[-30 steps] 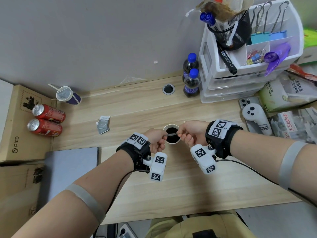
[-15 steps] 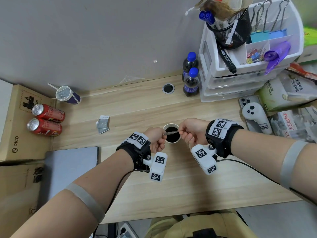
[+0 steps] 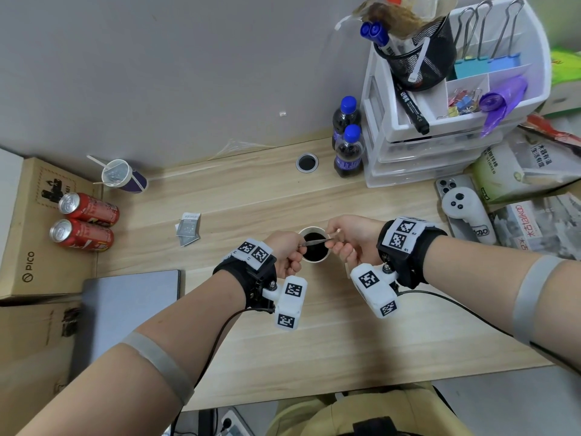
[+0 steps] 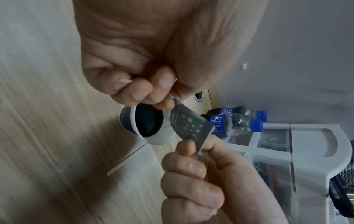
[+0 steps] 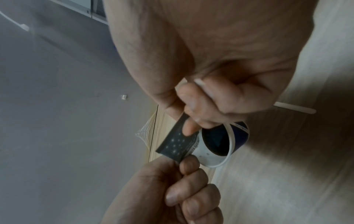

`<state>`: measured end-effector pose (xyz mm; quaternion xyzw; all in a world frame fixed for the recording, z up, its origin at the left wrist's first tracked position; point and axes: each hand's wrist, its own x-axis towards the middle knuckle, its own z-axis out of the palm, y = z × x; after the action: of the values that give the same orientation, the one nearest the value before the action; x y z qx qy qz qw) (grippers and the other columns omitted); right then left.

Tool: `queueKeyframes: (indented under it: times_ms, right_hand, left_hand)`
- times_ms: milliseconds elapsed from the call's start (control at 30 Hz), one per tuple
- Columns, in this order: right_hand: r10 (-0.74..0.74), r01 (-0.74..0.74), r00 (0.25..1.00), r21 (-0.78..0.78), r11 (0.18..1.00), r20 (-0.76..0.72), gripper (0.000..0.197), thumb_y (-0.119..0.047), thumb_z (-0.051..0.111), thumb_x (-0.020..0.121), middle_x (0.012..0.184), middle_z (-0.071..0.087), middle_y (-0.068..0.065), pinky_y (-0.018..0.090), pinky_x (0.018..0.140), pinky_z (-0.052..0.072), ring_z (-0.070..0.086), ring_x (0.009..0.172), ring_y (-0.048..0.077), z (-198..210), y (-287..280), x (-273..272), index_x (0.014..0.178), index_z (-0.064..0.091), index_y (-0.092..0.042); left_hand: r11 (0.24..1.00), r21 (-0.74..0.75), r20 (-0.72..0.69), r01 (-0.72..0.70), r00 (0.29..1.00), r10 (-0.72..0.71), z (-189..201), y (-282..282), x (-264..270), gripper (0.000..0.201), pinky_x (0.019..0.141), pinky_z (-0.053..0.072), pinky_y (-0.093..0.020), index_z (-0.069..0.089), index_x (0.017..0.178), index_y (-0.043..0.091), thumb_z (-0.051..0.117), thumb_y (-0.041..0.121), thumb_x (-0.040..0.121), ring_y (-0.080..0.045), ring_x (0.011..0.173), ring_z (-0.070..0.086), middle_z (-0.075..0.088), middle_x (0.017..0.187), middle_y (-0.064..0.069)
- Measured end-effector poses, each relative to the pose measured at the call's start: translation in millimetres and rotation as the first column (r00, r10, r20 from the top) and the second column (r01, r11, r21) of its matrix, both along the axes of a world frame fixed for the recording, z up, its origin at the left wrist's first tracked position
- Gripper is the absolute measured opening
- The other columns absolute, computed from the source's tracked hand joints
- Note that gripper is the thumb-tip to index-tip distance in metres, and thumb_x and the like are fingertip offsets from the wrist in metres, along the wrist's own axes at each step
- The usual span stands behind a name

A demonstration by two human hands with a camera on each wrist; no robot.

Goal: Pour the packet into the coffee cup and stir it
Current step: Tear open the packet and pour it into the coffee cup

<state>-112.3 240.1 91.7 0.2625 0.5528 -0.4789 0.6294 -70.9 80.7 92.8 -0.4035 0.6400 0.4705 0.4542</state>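
Dark foil, printed with small white stars, makes up the packet [image 4: 188, 125], which is held level just above the mouth of the cup [image 3: 313, 248]. One end is pinched by the left hand [image 3: 287, 251] between thumb and forefinger, the other end by the right hand [image 3: 352, 237] in the same way; the remaining fingers of both hands are curled in. From the head view the packet is seen edge-on as a thin strip spanning the rim. Whether it has been torn open cannot be told.

The cup is a white paper one with a blue band on its outer wall, filled with dark coffee, and it stands upright on the pale wooden desk [image 3: 330, 341] between the two wrists. A flat wooden stirrer [image 5: 295, 108] lies on the desk just beside the cup, on the right hand's side, apart from the fingers.

Further left, two spare packets [image 3: 188, 228] lie stacked, and two red cans [image 3: 85, 225] are laid on their sides by a cardboard box [image 3: 28, 221]. A second paper cup [image 3: 122, 177] is tipped against the wall. Two blue-capped bottles [image 3: 347, 146] stand beside a white drawer unit [image 3: 440, 146] at the back right.
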Motion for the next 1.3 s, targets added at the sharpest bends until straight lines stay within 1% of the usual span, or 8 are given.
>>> queueKeyframes:
  times_ms: [133, 233, 500, 667, 800, 1000, 1133, 1300]
  right_hand:
    - [-0.002, 0.002, 1.0, -0.006, 1.0, 0.018, 0.022, -0.017, 0.049, 0.09, 0.047, 0.039, -0.007, 0.01, 0.031, 0.023, 0.031, 0.03, 0.003, -0.8, -0.6, 1.5, 0.069, 0.052, -0.013]
    - [-0.009, 0.009, 1.0, 0.01, 1.0, 0.019, 0.02, -0.017, 0.051, 0.09, 0.048, 0.04, -0.007, 0.01, 0.032, 0.024, 0.033, 0.031, 0.003, -1.0, -1.4, 2.3, 0.071, 0.055, -0.013]
    - [0.032, -0.033, 0.999, 0.055, 0.998, 0.018, 0.027, -0.013, 0.05, 0.088, 0.046, 0.036, -0.009, 0.009, 0.032, 0.024, 0.032, 0.03, 0.002, -2.3, -5.1, 1.1, 0.062, 0.043, -0.017]
    - [0.053, -0.052, 0.999, 0.046, 0.998, -0.013, 0.024, -0.022, 0.052, 0.088, 0.051, 0.037, -0.009, 0.01, 0.032, 0.025, 0.032, 0.031, 0.002, 0.8, -8.9, 2.8, 0.065, 0.052, -0.016]
    - [0.068, -0.068, 0.998, 0.041, 0.997, -0.01, 0.024, -0.019, 0.053, 0.091, 0.05, 0.037, -0.009, 0.01, 0.031, 0.024, 0.031, 0.03, 0.002, -0.8, -11.6, 3.8, 0.067, 0.051, -0.016]
    - [0.039, -0.039, 0.999, 0.049, 0.998, 0.019, 0.028, -0.018, 0.052, 0.092, 0.045, 0.036, -0.008, 0.01, 0.029, 0.023, 0.031, 0.027, 0.001, -4.8, -13.0, 2.1, 0.065, 0.047, -0.016]
    - [0.038, -0.04, 0.999, 0.063, 0.997, 0.021, 0.027, -0.02, 0.054, 0.092, 0.049, 0.037, -0.008, 0.011, 0.029, 0.023, 0.031, 0.027, 0.002, -4.1, -12.9, 3.9, 0.066, 0.049, -0.015]
    - [0.063, -0.062, 0.998, 0.067, 0.996, -0.012, 0.026, -0.02, 0.052, 0.092, 0.048, 0.038, -0.009, 0.011, 0.03, 0.024, 0.031, 0.029, 0.001, -3.1, -12.4, 5.2, 0.066, 0.052, -0.015]
  left_hand:
    - [1.0, 0.002, -0.002, -0.009, 1.0, 0.009, -0.5, -1.3, 1.2, 0.033, 0.044, 0.021, -0.021, 0.041, 0.063, 0.017, 0.041, 0.016, 0.096, -0.013, 0.042, 0.03, 0.028, 0.038, 0.006]
    - [1.0, 0.006, -0.001, -0.017, 1.0, 0.017, -1.4, -2.7, 2.2, 0.034, 0.042, 0.022, -0.019, 0.043, 0.063, 0.017, 0.043, 0.018, 0.096, -0.012, 0.037, 0.032, 0.029, 0.038, 0.006]
    - [0.995, 0.08, 0.001, -0.06, 0.998, 0.06, 1.1, -2.8, 4.3, 0.033, 0.044, 0.027, -0.02, 0.046, 0.067, 0.015, 0.05, 0.026, 0.097, -0.012, 0.036, 0.038, 0.032, 0.041, 0.005]
    - [0.985, 0.113, 0.006, -0.134, 0.991, 0.134, 0.4, -5.3, 4.3, 0.028, 0.036, 0.029, -0.016, 0.044, 0.07, 0.013, 0.051, 0.016, 0.097, -0.012, 0.04, 0.032, 0.03, 0.041, 0.005]
    - [0.979, 0.133, 0.009, -0.157, 0.988, 0.157, -2.2, -6.0, 4.1, 0.03, 0.034, 0.029, -0.015, 0.042, 0.069, 0.013, 0.05, 0.015, 0.098, -0.011, 0.037, 0.03, 0.029, 0.039, 0.004]
    - [0.973, 0.191, 0.059, -0.129, 0.991, 0.119, -2.2, -7.7, 5.3, 0.034, 0.041, 0.035, -0.019, 0.05, 0.07, 0.013, 0.056, 0.036, 0.094, -0.013, 0.042, 0.041, 0.037, 0.045, 0.004]
    - [0.98, 0.185, 0.03, -0.069, 0.997, 0.065, -2.6, -8.8, 6.0, 0.029, 0.045, 0.035, -0.02, 0.048, 0.071, 0.015, 0.061, 0.026, 0.094, -0.011, 0.042, 0.045, 0.037, 0.045, 0.005]
    - [0.98, 0.186, 0.015, -0.066, 0.998, 0.064, -1.8, -9.0, 5.6, 0.032, 0.039, 0.037, -0.018, 0.047, 0.07, 0.013, 0.064, 0.023, 0.095, -0.011, 0.04, 0.042, 0.035, 0.042, 0.005]
